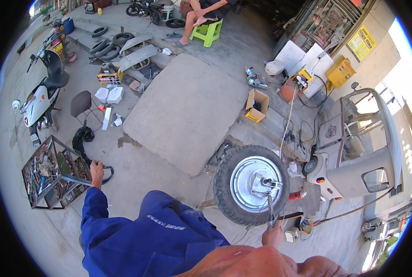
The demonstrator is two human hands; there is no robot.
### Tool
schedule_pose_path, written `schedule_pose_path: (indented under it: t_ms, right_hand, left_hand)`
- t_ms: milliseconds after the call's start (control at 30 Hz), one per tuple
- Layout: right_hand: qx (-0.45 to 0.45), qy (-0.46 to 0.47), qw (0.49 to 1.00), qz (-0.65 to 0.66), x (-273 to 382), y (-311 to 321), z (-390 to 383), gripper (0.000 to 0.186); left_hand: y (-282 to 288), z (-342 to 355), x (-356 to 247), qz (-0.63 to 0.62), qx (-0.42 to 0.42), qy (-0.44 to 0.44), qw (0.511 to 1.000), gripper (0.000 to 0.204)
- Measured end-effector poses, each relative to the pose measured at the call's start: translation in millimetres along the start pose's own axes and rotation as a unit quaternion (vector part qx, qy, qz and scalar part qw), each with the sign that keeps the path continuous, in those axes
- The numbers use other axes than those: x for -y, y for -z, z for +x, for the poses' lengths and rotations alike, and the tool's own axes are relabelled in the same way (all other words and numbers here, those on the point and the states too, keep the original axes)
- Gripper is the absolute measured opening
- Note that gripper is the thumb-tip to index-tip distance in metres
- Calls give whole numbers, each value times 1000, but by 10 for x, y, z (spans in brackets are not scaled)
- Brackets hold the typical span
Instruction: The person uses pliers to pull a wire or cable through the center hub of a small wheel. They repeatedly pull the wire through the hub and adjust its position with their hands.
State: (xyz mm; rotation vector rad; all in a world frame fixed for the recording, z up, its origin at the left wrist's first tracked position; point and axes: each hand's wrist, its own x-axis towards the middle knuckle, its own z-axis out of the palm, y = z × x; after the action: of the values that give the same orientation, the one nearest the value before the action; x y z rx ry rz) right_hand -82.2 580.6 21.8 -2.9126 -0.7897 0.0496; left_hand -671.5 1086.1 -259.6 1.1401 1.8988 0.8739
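Note:
A tyre on a silver hub motor wheel (pixel 252 184) lies flat on the concrete. My right hand (pixel 273 234) grips the lower end of a long thin metal tool (pixel 270 207) whose top sits on the wheel's centre axle. My left hand (pixel 96 170), in a blue sleeve, stretches out to the left. It is at the corner of a metal-framed crate of tools and scrap (pixel 53 175), beside a black rubber tube (pixel 82 138). Whether its fingers hold anything is unclear.
A grey three-wheeled vehicle cab (pixel 358 157) stands right of the wheel. A large concrete slab (pixel 187 101) lies ahead, with a cardboard box (pixel 256 105) beside it. At left are a white scooter (pixel 42 99) and a dark stool (pixel 81 104). A person sits on a green stool (pixel 209 31) far off.

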Motion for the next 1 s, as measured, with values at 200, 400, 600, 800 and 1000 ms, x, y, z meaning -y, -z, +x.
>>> schedule_pose_path:
  t_ms: [200, 400, 600, 800, 1000]
  right_hand:
    - [9, -13, 1000, 14, -47, -1, 6, 26]
    - [11, -16, 999, 39, -146, -67, 61, 22]
    - [15, -40, 999, 27, -122, -83, 100, 13]
    - [27, -69, 996, 56, -67, -16, 55, 14]
    - [54, -55, 992, 104, -72, 49, 94, 18]
  left_hand:
    - [-637, -805, -1931, -15, 102, -302, 948, 19]
    - [-1214, -1893, -3273, -17, 230, -429, 874, 21]
    - [-2161, -3179, -3924, -62, 407, -559, 720, 24]
    - [-3170, -4398, -4227, -47, 460, -702, 542, 35]
    - [-3792, -4779, -3840, 23, 490, -694, 527, 29]
